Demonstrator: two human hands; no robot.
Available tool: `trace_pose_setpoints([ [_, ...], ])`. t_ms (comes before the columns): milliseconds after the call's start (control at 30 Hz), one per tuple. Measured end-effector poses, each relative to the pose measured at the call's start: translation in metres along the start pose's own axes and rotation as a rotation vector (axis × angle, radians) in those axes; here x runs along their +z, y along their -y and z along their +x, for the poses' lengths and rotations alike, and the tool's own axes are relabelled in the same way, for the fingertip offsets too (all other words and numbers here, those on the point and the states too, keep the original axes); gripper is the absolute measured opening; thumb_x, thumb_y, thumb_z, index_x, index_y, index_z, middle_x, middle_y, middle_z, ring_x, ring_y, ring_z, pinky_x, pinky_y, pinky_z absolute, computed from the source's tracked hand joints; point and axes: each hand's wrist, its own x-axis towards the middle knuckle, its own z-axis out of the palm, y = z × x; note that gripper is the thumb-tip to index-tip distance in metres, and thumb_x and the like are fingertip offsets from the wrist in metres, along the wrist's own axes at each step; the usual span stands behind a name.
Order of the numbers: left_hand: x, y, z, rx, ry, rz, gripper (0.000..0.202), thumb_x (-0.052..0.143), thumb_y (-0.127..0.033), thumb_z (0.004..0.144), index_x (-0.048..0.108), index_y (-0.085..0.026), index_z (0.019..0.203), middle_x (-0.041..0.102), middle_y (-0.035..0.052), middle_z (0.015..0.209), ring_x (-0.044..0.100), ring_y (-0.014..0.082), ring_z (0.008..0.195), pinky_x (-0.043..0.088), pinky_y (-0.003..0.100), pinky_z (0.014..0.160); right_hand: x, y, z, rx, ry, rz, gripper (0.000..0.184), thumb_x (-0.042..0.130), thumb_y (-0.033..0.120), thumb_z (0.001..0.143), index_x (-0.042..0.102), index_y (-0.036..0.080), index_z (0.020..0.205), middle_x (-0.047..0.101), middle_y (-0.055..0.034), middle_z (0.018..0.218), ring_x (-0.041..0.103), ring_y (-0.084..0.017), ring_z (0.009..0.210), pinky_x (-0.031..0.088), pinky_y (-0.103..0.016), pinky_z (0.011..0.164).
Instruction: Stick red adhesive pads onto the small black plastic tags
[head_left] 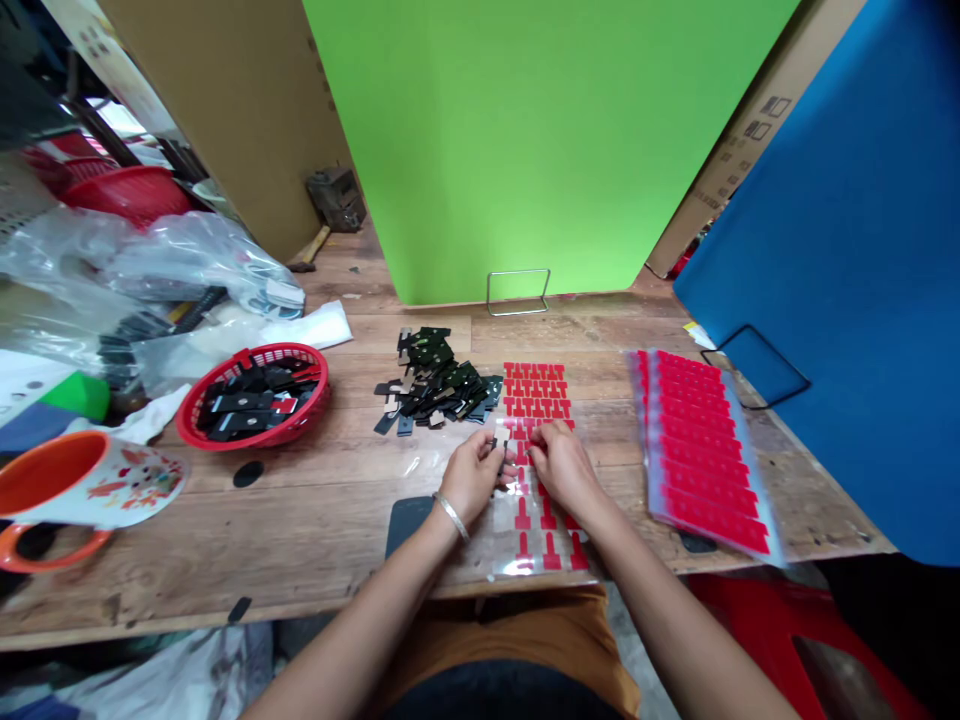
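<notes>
Between the thumb and fingers of my left hand is a small black plate with a pale upper part. A bracelet circles that wrist. My right hand is closed in a pinch over a clear sheet of red T-shaped stickers, close beside the left fingertips. Whether a sticker is between its fingertips is hidden. The sheet lies flat under both hands, its red shapes in rows. Just beyond my left hand spreads a loose pile of small black plates, some showing pale parts.
At left stand a red basket of black plates and an orange-and-white mug. More red sticker sheets are stacked at right. Green and blue boards stand behind. A dark flat pad lies by my left forearm.
</notes>
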Motion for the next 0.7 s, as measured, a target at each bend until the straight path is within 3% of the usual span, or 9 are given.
trace_pose_setpoints([
  [133,0.008,0.005,0.013,0.008,0.040,-0.028,0.013,0.055,-0.017,0.075,0.055,-0.012,0.087,0.063,0.0038,0.074,0.060,0.0083,0.054,0.052,0.021,0.052,-0.001,0.001,0.004,0.022,0.030,-0.028,0.006,0.050,0.014,0.075,0.054,0.017,0.079,0.053,-0.0061,0.086,0.052,-0.015,0.076,0.036,-0.024,0.067],
  [300,0.010,0.009,0.019,-0.051,0.008,-0.069,0.012,0.059,-0.011,0.072,0.059,-0.013,0.084,0.064,0.0050,0.080,0.061,0.0093,0.059,0.054,0.023,0.053,-0.004,0.001,0.009,0.021,0.088,-0.047,0.006,0.052,0.012,0.074,0.054,0.017,0.077,0.054,-0.0054,0.082,0.050,-0.015,0.071,0.035,-0.024,0.063],
  [467,0.007,0.007,0.018,-0.090,0.019,-0.122,0.015,0.059,-0.005,0.071,0.059,-0.013,0.083,0.064,0.0053,0.079,0.062,0.0105,0.061,0.055,0.024,0.054,0.000,-0.001,0.001,-0.015,-0.009,-0.001,0.014,0.052,0.012,0.076,0.059,0.018,0.086,0.054,-0.0058,0.087,0.051,-0.015,0.076,0.037,-0.024,0.066],
  [700,0.005,0.006,0.019,-0.120,0.034,-0.130,0.022,0.055,0.002,0.069,0.060,-0.011,0.085,0.065,0.0068,0.085,0.063,0.0110,0.062,0.055,0.024,0.056,0.004,-0.005,0.000,-0.042,-0.052,0.061,0.013,0.052,0.011,0.073,0.062,0.018,0.070,0.054,-0.0037,0.077,0.052,-0.015,0.072,0.038,-0.024,0.067],
])
